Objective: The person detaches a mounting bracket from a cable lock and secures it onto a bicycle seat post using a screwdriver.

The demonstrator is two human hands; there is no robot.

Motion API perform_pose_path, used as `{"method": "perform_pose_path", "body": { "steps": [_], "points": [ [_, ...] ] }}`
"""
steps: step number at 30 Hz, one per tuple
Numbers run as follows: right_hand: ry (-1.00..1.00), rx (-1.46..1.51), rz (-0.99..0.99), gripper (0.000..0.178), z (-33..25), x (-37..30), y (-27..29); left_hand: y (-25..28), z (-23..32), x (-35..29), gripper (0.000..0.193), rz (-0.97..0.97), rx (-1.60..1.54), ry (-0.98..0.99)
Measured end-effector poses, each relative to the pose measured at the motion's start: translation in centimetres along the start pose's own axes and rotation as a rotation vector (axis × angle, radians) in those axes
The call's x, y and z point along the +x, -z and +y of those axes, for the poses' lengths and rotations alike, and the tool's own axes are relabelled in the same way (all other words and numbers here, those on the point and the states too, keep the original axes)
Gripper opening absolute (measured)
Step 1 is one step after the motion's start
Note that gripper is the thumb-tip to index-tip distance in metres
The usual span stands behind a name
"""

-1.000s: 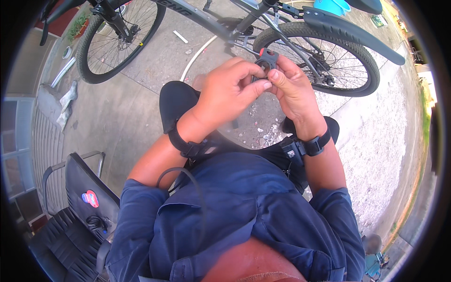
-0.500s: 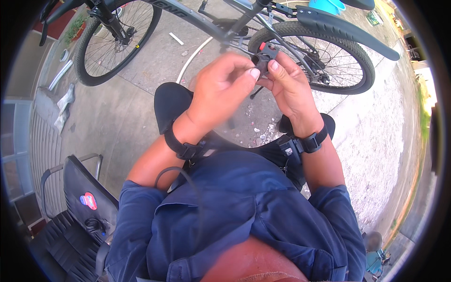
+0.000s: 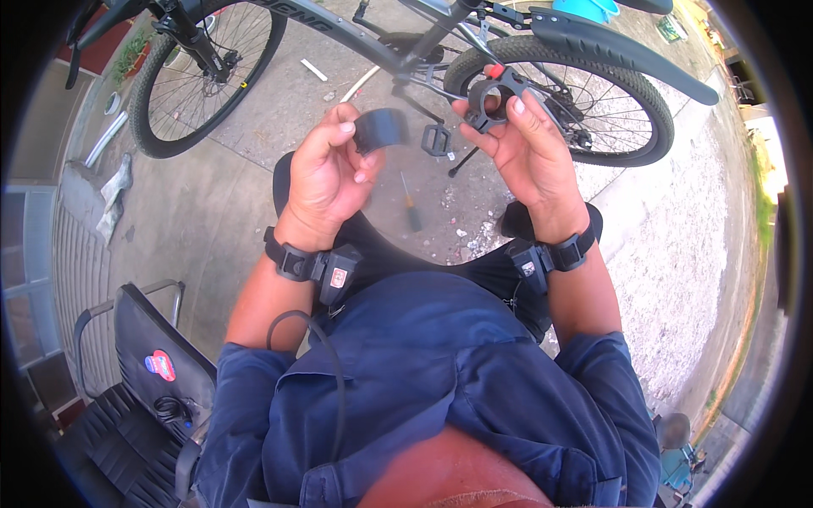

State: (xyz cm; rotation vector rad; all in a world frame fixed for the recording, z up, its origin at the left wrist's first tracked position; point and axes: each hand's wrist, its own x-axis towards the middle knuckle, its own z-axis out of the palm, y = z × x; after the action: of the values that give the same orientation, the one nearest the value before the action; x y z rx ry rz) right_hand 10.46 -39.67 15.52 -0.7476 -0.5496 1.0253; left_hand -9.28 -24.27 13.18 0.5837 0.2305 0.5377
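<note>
My left hand [image 3: 329,173] grips a curved black strip [image 3: 381,131], smeared by motion, that looks like a liner or shim. The fingers pinch its left end. In my right hand [image 3: 538,157] is a black ring-shaped clamp [image 3: 489,103] with a small red part [image 3: 494,72] at its top. Thumb and fingers hold the clamp by its right side, and its opening shows hollow. A gap lies between the strip and the clamp; both are held up in front of the bicycle [image 3: 360,42].
A screwdriver [image 3: 412,213] lies on the ground between my knees. Behind the hands are the bicycle's pedal [image 3: 437,140] and rear wheel [image 3: 627,110]. A black chair [image 3: 127,406] stands at left, with a coiled cable [image 3: 173,408] on it. A blue basin [image 3: 589,10] is at the far right.
My hands were together at the clamp; now they are apart. The left hand has moved left with the curved strip, leaving the clamp's ring hollow in the right hand.
</note>
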Motion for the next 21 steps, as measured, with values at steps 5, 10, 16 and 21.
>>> {"method": "perform_pose_path", "body": {
  "steps": [5, 10, 16, 21],
  "points": [
    [-0.007, -0.030, -0.055, 0.052, -0.1, 0.0, -0.3, 1.1, -0.4, 0.1, 0.013, -0.077, -0.123, 0.048],
    [-0.018, 0.017, -0.049, 0.042, -0.2, 0.0, -0.4, 0.8, -0.5, 0.0, 0.013, -0.069, -0.146, 0.071],
    [-0.019, -0.013, -0.056, 0.041, -0.2, -0.1, -0.6, -0.2, -0.2, 0.0, 0.017, -0.007, 0.140, 0.089],
    [-0.015, -0.031, -0.026, 0.036, -0.1, 0.1, -1.5, -0.5, -0.8, 0.6, 0.015, -0.045, 0.353, 0.097]
  ]
}}
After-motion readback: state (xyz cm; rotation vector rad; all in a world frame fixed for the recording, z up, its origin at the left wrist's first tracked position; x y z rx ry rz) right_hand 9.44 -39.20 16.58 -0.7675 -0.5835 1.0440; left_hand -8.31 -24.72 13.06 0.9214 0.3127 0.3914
